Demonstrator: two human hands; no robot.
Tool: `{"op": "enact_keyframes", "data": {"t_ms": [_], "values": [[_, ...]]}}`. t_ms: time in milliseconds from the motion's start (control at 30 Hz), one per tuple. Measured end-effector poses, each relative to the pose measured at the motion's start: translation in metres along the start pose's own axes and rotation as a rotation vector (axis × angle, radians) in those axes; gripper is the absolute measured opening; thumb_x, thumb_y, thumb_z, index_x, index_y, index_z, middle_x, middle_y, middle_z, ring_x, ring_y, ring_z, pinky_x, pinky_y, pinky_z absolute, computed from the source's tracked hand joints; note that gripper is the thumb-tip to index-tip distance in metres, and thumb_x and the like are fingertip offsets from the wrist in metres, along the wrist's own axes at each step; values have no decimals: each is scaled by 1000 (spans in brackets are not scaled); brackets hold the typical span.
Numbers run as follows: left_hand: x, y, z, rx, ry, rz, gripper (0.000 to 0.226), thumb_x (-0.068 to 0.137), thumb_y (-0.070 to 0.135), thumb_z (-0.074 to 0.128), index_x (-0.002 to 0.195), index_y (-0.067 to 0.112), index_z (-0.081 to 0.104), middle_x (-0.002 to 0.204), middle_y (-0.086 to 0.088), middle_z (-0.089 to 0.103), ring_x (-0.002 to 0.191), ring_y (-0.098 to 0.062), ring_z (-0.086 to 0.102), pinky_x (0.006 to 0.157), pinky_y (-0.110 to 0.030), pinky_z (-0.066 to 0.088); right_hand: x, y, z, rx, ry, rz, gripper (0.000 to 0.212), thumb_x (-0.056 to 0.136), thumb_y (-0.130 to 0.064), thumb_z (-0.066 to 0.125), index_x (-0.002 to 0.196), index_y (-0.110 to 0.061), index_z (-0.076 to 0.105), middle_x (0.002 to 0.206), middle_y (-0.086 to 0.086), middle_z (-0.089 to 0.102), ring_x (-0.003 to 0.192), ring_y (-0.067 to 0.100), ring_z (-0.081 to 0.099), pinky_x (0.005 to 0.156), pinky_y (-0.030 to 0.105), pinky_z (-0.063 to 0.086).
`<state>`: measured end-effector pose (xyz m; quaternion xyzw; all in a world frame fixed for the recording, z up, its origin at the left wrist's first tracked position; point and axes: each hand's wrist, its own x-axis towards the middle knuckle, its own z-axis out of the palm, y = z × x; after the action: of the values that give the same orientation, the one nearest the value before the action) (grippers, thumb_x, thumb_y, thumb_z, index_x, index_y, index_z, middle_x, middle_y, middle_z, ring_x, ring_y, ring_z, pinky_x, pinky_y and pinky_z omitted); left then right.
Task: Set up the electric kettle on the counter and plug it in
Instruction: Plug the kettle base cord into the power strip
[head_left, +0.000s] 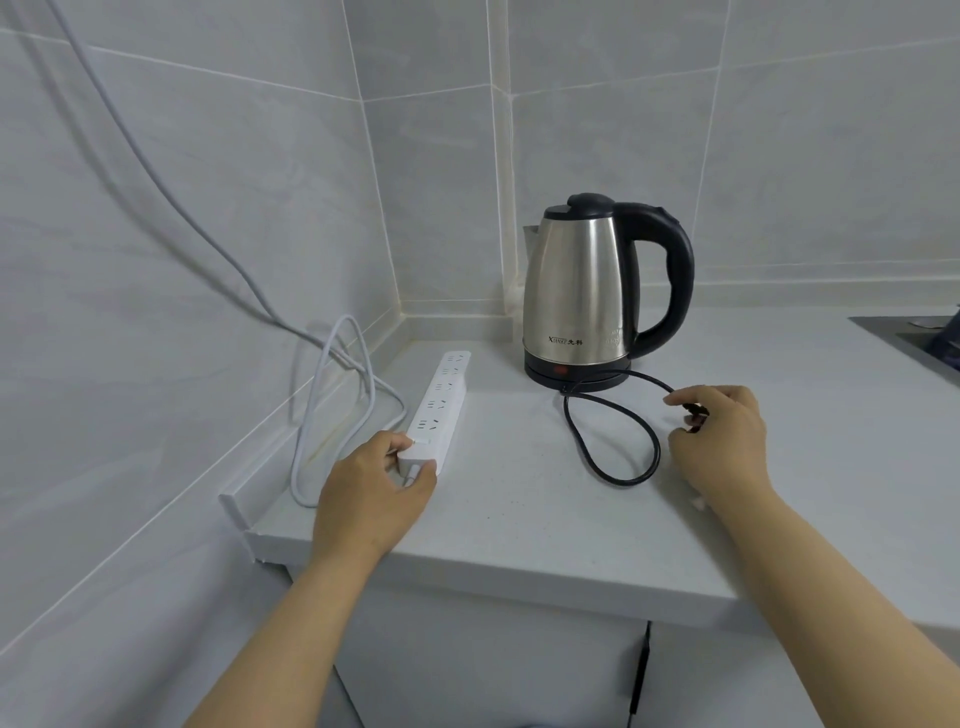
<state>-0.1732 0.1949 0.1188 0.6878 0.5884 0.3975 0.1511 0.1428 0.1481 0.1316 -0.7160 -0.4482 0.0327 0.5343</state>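
Kettle and power strip on the counter.
The kettle stands on its base near the wall corner; the strip lies to its left, the cord looped in front.

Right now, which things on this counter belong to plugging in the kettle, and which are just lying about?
For the job: electric kettle on its base; black cord, plug end in right hand; white power strip, gripped by left hand.

Lying about: sink at far right; power strip's own white cable.
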Motion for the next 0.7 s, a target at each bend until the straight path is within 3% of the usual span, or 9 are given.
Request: {"op": "enact_keyframes", "data": {"t_ms": [167, 267, 333, 433, 567, 700], "values": [[0, 2, 0, 6, 1, -1, 29, 80, 37, 70, 106, 28, 61, 118, 8, 68, 103, -6, 64, 82, -29, 56, -7, -9, 3, 123, 63, -140, 39, 74, 20, 53, 98, -7, 68, 110, 3, 47, 77, 11, 57, 76, 0, 39], [0, 2, -1, 13, 0, -5, 29, 80, 37, 70, 105, 28, 60, 117, 8, 68, 101, -7, 65, 81, -29, 56, -14, -15, 7, 172, 35, -206, 39, 74, 19, 56, 99, -10, 67, 115, 2, 46, 73, 0, 56, 76, 3, 41], [1, 2, -1, 16, -1, -9, 29, 80, 38, 69, 106, 29, 60, 117, 8, 68, 100, -6, 65, 81, -28, 56, -19, -19, 8, 225, -6, -223, 44, 74, 19, 56, 101, -14, 65, 119, 2, 44, 82, 8, 58, 76, 5, 43], [0, 3, -1, 21, -3, -9, 29, 80, 38, 69, 106, 28, 60, 117, 8, 68, 100, -6, 65, 81, -28, 55, -26, -23, 6, 307, -97, -247, 54, 72, 24, 53, 106, -16, 63, 126, -1, 42, 95, 20, 59, 79, 8, 44], [0, 3, -1, 10, -7, -22, 31, 79, 38, 69, 107, 27, 61, 116, 9, 68, 101, -5, 64, 82, -28, 55, -37, -34, -1, 395, -251, -270, 64, 71, 27, 47, 110, -22, 62, 137, -8, 41, 111, 9, 57, 90, 9, 44], [1, 3, -1, 16, -8, -25, 31, 79, 39, 69, 106, 28, 61, 114, 10, 68, 99, -4, 64, 82, -31, 56, -43, -49, -9, 412, -495, -305, 62, 75, 21, 56, 111, -30, 63, 144, -17, 36, 107, 4, 60, 91, 10, 44]]}}
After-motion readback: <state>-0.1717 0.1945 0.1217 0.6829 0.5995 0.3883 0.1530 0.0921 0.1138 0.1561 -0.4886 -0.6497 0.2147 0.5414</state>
